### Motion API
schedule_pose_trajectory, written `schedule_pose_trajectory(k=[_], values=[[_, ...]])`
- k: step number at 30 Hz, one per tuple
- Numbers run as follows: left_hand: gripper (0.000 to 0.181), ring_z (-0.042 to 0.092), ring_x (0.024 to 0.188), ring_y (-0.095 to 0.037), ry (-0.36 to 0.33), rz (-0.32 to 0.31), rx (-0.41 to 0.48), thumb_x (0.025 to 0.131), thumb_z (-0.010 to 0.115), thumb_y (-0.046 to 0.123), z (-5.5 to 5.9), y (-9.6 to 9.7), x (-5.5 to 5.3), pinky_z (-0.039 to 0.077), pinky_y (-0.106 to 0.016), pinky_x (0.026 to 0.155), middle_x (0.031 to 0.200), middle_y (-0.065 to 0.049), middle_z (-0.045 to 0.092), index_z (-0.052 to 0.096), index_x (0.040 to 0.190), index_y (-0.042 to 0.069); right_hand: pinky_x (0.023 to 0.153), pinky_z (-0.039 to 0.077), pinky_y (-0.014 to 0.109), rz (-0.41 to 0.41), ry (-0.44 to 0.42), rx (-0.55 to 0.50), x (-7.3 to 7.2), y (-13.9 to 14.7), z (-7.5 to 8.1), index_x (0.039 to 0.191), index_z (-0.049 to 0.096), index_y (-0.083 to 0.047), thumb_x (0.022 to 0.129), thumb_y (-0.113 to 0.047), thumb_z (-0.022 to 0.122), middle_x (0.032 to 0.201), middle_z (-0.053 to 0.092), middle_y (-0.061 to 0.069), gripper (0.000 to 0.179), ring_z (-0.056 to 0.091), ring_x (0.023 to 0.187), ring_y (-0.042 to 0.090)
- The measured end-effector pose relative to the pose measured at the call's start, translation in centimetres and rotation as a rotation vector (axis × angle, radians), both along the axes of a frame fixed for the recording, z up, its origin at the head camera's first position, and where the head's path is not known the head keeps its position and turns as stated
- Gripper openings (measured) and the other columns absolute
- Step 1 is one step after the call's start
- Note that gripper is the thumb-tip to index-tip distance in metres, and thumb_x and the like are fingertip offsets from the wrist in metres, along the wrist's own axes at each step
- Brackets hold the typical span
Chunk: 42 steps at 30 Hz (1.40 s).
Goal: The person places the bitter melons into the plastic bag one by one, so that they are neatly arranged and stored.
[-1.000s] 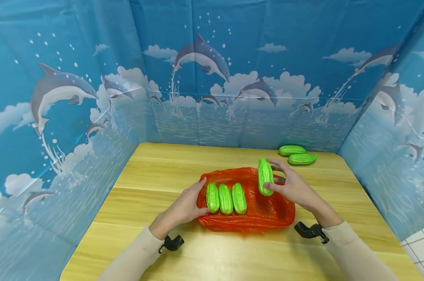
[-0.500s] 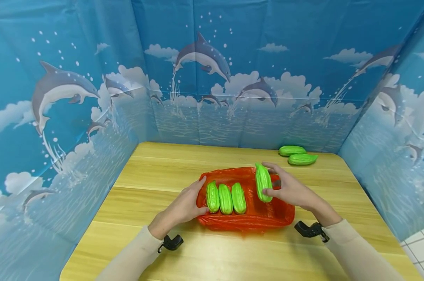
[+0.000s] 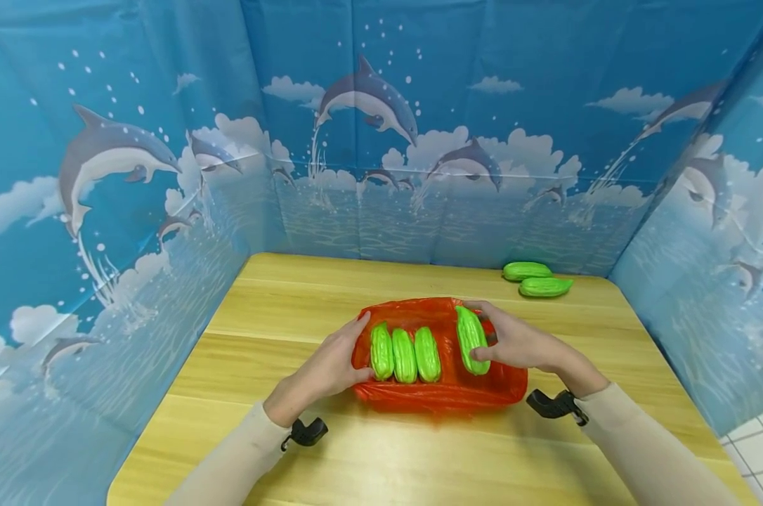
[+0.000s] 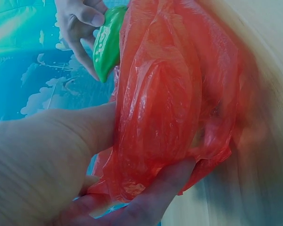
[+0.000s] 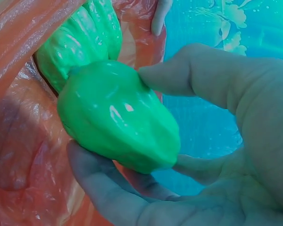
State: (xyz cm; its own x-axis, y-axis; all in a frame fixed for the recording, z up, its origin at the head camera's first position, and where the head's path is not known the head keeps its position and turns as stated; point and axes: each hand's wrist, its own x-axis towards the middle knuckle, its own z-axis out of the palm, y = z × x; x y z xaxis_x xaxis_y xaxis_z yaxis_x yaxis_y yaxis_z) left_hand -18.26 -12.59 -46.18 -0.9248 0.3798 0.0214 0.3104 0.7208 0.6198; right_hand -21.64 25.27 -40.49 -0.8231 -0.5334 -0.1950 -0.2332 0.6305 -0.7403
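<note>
My right hand (image 3: 525, 343) holds a bright green bitter melon (image 3: 470, 340) between thumb and fingers, tilted over the right part of an opened red plastic bag (image 3: 432, 398). In the right wrist view the thumb presses one side of this bitter melon (image 5: 115, 117) and the fingers curl beneath the other. Three more bitter melons (image 3: 404, 357) lie side by side, upright in the head view, in the bag's left half. My left hand (image 3: 331, 362) grips the bag's left end; the left wrist view has its thumb and fingers spread round the red plastic (image 4: 155, 108).
Two further bitter melons (image 3: 544, 287) lie together at the back right of the wooden table (image 3: 280, 302). A blue dolphin-print curtain (image 3: 394, 211) stands along the back and both sides.
My right hand has lowered the bitter melon toward the bag, moving slightly left and nearer to me. The left hand keeps its grip on the bag's left end.
</note>
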Motion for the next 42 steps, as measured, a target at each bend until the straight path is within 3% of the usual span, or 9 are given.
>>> schedule_pose_trajectory(k=[4,10,16,27,34,42], values=[[0.108,0.044,0.173,-0.047,-0.003,0.001,-0.01,0.099,0.095,0.019,0.1,-0.1,-0.1,0.043,-0.062,0.14,0.189,-0.022,0.037,0.03,0.185,0.006,0.119,0.056,0.073,0.016,0.001,0.033,-0.1,-0.2,0.3,0.185,0.024,-0.005,0.107,-0.022,0.085,0.186,0.03,0.034,0.1,0.038,0.165,0.06],[0.108,0.044,0.173,-0.046,-0.016,-0.009,-0.017,0.099,0.095,0.019,0.1,-0.1,-0.1,0.044,-0.061,0.139,0.189,-0.022,0.037,0.03,0.185,0.006,0.11,0.061,0.061,0.033,-0.019,0.06,-0.3,-0.7,0.3,0.185,0.024,-0.006,0.107,-0.023,0.085,0.186,0.031,0.033,0.101,0.044,0.161,0.058],[0.107,0.045,0.172,-0.046,-0.017,-0.011,-0.017,0.1,0.094,0.018,0.0,-0.1,-0.2,0.044,-0.061,0.139,0.189,-0.022,0.037,0.031,0.185,0.005,0.111,0.061,0.064,0.046,-0.015,0.065,-0.5,-1.1,0.2,0.184,0.025,-0.003,0.106,-0.023,0.087,0.186,0.033,0.033,0.101,0.045,0.16,0.058],[0.108,0.043,0.174,-0.045,-0.044,-0.004,-0.018,0.1,0.094,0.019,-0.2,0.2,-0.2,0.044,-0.059,0.14,0.19,-0.021,0.035,0.029,0.185,0.007,0.114,0.061,0.064,0.046,-0.022,0.108,-1.4,-1.8,-0.7,0.182,0.029,-0.001,0.105,-0.023,0.089,0.181,0.04,0.034,0.101,0.065,0.142,0.049],[0.108,0.042,0.174,-0.045,-0.041,-0.005,-0.022,0.101,0.094,0.02,-0.2,0.4,-0.1,0.045,-0.059,0.139,0.191,-0.021,0.033,0.029,0.186,0.008,0.127,0.05,0.074,0.052,-0.026,0.118,-1.7,-2.1,-1.2,0.181,0.03,0.0,0.105,-0.023,0.089,0.186,0.034,0.032,0.1,0.043,0.165,0.058],[0.108,0.043,0.173,-0.046,-0.036,-0.02,-0.029,0.1,0.094,0.021,-0.5,0.5,-0.2,0.045,-0.06,0.139,0.19,-0.023,0.035,0.029,0.185,0.006,0.129,0.049,0.074,0.045,-0.063,0.125,-1.7,-2.7,-1.2,0.179,0.033,-0.001,0.104,-0.019,0.09,0.185,0.035,0.033,0.096,0.041,0.167,0.057]])
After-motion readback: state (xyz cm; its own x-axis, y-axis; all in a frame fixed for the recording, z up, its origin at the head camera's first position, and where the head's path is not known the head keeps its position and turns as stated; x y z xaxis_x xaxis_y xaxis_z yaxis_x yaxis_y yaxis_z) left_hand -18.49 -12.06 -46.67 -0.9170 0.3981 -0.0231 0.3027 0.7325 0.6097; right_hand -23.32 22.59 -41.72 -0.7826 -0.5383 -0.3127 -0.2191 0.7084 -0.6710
